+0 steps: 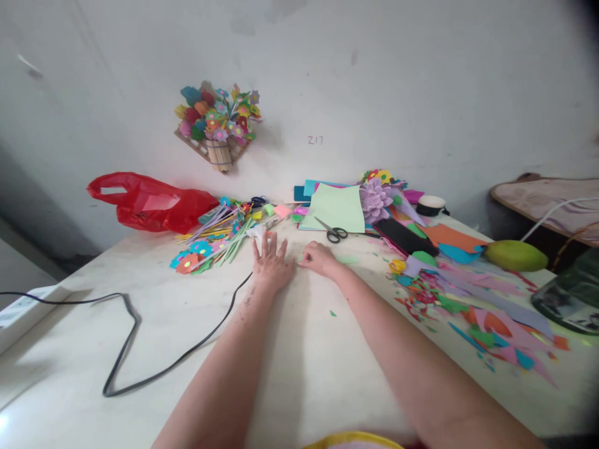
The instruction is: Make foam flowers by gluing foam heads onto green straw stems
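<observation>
The left hand [270, 265] lies palm down on the whitish tabletop [337, 374], its fingers spread wide and pointing away from the body, while the right hand [318, 257] is curled narrow, thumb and forefinger drawn together just beside the left thumb; whether something small sits in that pinch I cannot tell. The pale green flat strip [347, 259] lies on the tabletop just behind the right wrist, partly hidden by it, its long axis running roughly sideways, so the right hand is clearly the nearer one. Near the right hand, on its far side, the small scissors with black loop handles [334, 232] rest with the loops toward the body and the blades slanting away to the left, over the edge of the pale green rectangular sheet [334, 202]. The small white object [256, 232] shows just past the left fingertips, too blurred to name. Of the containers, the red thin plastic bag [159, 202] slumps at the far left of the tabletop, its contents not readable; the tan stick-built holder [219, 156] on the wall carries the bunch of many-coloured craft flowers [218, 115]; and the dark green see-through jar [571, 293] stands at the right edge, its contents unclear.
</observation>
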### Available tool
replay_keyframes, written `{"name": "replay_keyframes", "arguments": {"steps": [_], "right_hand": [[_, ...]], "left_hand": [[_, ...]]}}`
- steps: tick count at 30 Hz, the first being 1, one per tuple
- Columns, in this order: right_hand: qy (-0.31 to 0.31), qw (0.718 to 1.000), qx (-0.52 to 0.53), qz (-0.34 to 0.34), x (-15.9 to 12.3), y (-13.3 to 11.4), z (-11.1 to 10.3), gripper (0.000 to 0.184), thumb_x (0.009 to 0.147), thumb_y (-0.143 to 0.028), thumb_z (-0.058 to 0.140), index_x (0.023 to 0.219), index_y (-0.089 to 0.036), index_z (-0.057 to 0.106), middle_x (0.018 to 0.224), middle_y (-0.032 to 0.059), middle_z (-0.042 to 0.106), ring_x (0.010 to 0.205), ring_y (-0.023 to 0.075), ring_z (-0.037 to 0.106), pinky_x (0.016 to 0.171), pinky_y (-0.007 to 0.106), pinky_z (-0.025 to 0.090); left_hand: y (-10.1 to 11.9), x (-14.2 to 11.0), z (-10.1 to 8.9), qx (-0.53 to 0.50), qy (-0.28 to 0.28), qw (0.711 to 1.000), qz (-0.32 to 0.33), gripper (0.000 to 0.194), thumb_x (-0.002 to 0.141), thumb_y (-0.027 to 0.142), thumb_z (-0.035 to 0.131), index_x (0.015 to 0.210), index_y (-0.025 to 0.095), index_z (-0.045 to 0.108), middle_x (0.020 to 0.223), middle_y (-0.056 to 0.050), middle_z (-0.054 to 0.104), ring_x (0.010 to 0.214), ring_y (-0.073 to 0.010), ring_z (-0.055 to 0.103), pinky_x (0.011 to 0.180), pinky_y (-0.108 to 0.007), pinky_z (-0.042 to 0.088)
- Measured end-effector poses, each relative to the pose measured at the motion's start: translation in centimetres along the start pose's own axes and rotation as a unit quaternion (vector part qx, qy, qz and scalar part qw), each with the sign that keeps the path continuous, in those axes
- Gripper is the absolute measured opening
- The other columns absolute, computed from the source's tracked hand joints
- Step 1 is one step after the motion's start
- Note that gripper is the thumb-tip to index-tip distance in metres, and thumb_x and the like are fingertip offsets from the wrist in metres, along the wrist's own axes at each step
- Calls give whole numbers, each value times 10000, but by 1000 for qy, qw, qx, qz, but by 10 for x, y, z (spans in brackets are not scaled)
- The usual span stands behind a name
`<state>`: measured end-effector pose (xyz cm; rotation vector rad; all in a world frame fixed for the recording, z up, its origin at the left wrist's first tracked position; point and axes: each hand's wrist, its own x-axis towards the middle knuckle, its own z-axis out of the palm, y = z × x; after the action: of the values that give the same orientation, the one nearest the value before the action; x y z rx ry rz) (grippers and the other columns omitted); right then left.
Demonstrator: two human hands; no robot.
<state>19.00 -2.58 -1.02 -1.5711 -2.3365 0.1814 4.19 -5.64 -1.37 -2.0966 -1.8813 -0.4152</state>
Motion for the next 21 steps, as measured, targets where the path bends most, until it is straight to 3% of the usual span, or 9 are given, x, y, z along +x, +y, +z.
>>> {"name": "replay_keyframes", "arguments": {"steps": [3,14,21], "right_hand": [[-1,1000,3,-4,0,0,0,203,731,-384,581,695,-187,620,974,43,577,891,182,523,712,256,356],[6,1000,17,8,0,4,3,211,718,-394,608,707,-184,628,965,68,555,899,183,510,775,271,362],[8,999,41,9,-2,12,2,187,716,-364,619,759,-183,629,1006,66,541,950,179,478,821,264,339]], "left_hand": [[5,0,3,-7,-20,1000,9,569,802,463,322,1316,226,380,1450,-54,194,1331,-252,-86,1032,-508,-118],[-3,6,6,-7,-129,990,-55,585,798,524,251,1328,294,342,1463,-1,135,1311,-264,-152,997,-540,-156],[-7,4,3,8,-124,991,-58,551,807,487,261,1317,305,361,1464,6,140,1309,-272,-154,993,-544,-159]]}}
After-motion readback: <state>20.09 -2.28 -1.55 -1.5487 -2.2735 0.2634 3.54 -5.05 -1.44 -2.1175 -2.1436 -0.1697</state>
